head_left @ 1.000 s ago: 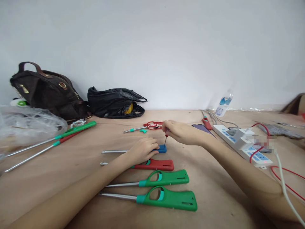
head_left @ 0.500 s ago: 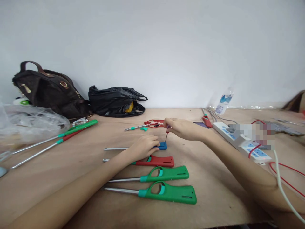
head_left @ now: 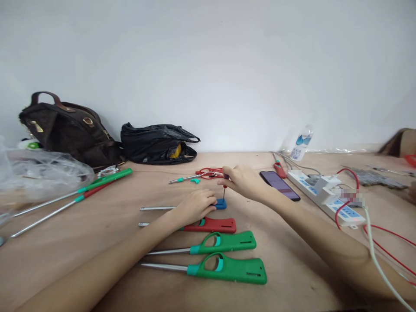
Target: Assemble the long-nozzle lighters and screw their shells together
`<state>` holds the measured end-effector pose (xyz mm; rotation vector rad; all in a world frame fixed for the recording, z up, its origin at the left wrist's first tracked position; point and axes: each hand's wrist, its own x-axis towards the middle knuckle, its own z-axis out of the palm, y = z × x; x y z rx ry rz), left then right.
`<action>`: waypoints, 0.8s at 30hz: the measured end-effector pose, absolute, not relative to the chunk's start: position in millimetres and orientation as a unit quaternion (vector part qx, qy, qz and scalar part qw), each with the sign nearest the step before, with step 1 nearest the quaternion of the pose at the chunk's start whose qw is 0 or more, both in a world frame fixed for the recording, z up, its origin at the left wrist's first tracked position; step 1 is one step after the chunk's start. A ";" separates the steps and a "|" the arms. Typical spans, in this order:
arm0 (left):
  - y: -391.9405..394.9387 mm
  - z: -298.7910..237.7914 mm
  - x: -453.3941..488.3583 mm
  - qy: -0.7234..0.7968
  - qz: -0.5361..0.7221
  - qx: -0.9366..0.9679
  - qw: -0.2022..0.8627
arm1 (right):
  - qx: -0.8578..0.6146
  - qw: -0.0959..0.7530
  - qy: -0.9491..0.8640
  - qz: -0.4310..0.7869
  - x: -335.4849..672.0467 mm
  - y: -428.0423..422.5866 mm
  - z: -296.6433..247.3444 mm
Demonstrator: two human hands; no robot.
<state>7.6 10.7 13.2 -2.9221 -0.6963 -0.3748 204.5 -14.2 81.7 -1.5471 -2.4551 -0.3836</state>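
Observation:
My left hand (head_left: 194,204) is closed over a blue long-neck lighter (head_left: 221,203), pressing it to the table, so its middle is hidden. The lighter's metal tube (head_left: 156,209) sticks out to the left. In my right hand (head_left: 245,180) a screwdriver (head_left: 224,190) stands almost upright, its tip at the right end of the blue handle. Its grip is mostly covered by my fingers. Nearer to me lie a red lighter (head_left: 221,225) and two green ones, the upper green lighter (head_left: 238,241) and the lower green lighter (head_left: 243,271).
Behind my hands lies an opened red lighter (head_left: 208,173) with a teal trigger (head_left: 195,180). At right are a phone (head_left: 280,185), power strip (head_left: 326,199), cables and bottle (head_left: 301,145). Bags, a black plastic bag (head_left: 159,145) among them, and more lighters (head_left: 107,180) are at left.
My right hand and forearm have shifted slightly, uncovering the phone. The screwdriver looks more upright at the blue handle. My left hand stays on the lighter; the whole view has tilted a little.

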 end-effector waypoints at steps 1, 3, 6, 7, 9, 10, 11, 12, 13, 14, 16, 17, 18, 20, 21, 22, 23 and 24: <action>10.7 12.7 7.3 -0.228 -0.126 -0.964 0.058 | -0.533 0.107 -0.829 -0.129 203.2 -15.6 82.3; 10.7 11.8 6.7 -0.228 -0.130 -0.963 0.057 | -0.550 0.106 -0.818 -0.129 200.0 -18.9 84.4; 10.0 10.8 6.1 -0.229 -0.141 -0.962 0.047 | -0.572 0.098 -0.802 -0.137 195.3 -24.8 87.2; 9.6 10.7 6.0 -0.230 -0.145 -0.961 0.043 | -0.578 0.093 -0.798 -0.144 194.0 -26.7 87.8; 8.9 10.7 6.1 -0.231 -0.148 -0.961 0.039 | -0.584 0.082 -0.792 -0.158 191.8 -30.0 88.2; 8.7 10.8 6.2 -0.232 -0.148 -0.961 0.037 | -0.586 0.079 -0.790 -0.164 191.0 -31.0 88.2; 8.5 10.9 6.3 -0.233 -0.147 -0.961 0.036 | -0.588 0.076 -0.787 -0.169 190.3 -31.5 88.0; 8.5 11.2 6.4 -0.234 -0.147 -0.961 0.034 | -0.590 0.075 -0.785 -0.174 190.0 -31.4 87.8; 8.5 11.4 6.4 -0.234 -0.147 -0.961 0.032 | -0.587 0.072 -0.786 -0.177 190.1 -30.5 87.8; 8.6 11.8 6.4 -0.235 -0.146 -0.961 0.029 | -0.578 0.068 -0.794 -0.178 190.9 -28.9 87.9; 9.0 12.6 6.3 -0.239 -0.142 -0.960 0.025 | -0.533 0.053 -0.826 -0.175 194.4 -24.2 88.9; 9.2 13.0 6.1 -0.240 -0.139 -0.961 0.023 | -0.502 0.044 -0.846 -0.174 197.0 -21.5 89.9; 9.4 13.4 6.0 -0.241 -0.135 -0.961 0.022 | -0.469 0.035 -0.865 -0.174 200.0 -18.9 91.1; 9.6 13.9 5.9 -0.241 -0.131 -0.961 0.024 | -0.424 0.023 -0.888 -0.173 206.3 -14.4 93.7; 9.7 14.1 5.9 -0.240 -0.130 -0.962 0.026 | -0.417 0.020 -0.893 -0.169 209.1 -12.9 94.8; 9.8 14.3 5.9 -0.239 -0.129 -0.962 0.028 | -0.421 0.020 -0.892 -0.163 211.4 -11.8 95.5; 9.9 14.5 6.0 -0.238 -0.129 -0.962 0.030 | -0.433 0.020 -0.887 -0.157 213.1 -11.3 95.7; 9.9 14.7 6.1 -0.237 -0.129 -0.962 0.032 | -0.450 0.020 -0.880 -0.153 214.2 -11.2 95.4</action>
